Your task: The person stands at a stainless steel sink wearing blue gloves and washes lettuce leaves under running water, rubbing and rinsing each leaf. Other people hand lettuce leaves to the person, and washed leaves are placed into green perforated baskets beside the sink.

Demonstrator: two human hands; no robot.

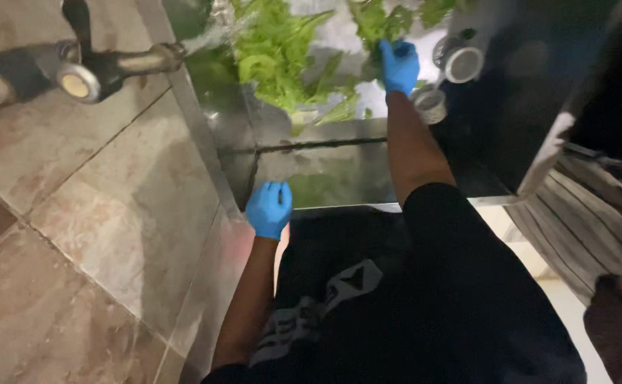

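Note:
Both my hands wear blue gloves. My right hand (pixel 399 65) reaches into the steel sink (pixel 325 181) and closes on green lettuce leaves (pixel 282 57) that lie wet in the basin. Water streams from a metal tap (pixel 115 65) onto the leaves at the sink's far left. My left hand (pixel 268 208) rests on the sink's near rim, its fingers curled over the edge.
Brown stone tiles (pixel 97 213) cover the surface left of the sink. Two round metal strainers (pixel 464 64) (pixel 430 104) sit near my right hand, beside a dark basin (pixel 531 107). Another person in striped cloth (pixel 581 227) stands at the right edge.

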